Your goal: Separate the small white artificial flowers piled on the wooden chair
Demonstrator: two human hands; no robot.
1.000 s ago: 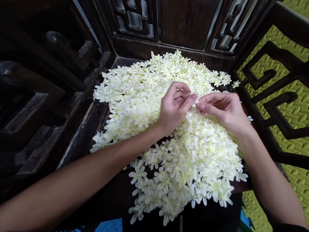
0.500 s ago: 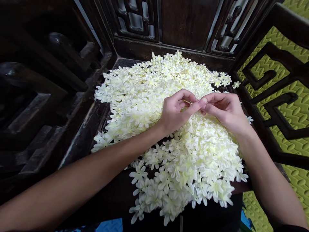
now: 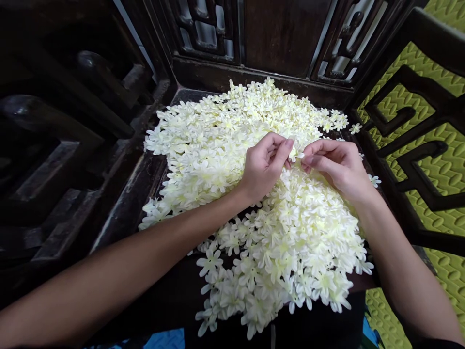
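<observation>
Head view: left hand [image 3: 262, 169] and right hand [image 3: 337, 165] pinch one soft star-shaped flower [image 3: 295, 156].

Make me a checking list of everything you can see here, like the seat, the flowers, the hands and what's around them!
Surface: dark wooden chair seat, mostly covered by flowers.
Job's things: a big heap of small cream-white flowers lies on the seat; one small flower sits between the fingertips of both hands, above the heap.
Clutter: one stray flower lies apart at the heap's far right edge.
Grippers: left hand and right hand meet over the heap, each pinching the small flower.
Cables: nothing seen.
Surroundings: carved dark chair back behind, dark armrest at right, green patterned mat beyond it, a blue patch at the bottom edge.
</observation>
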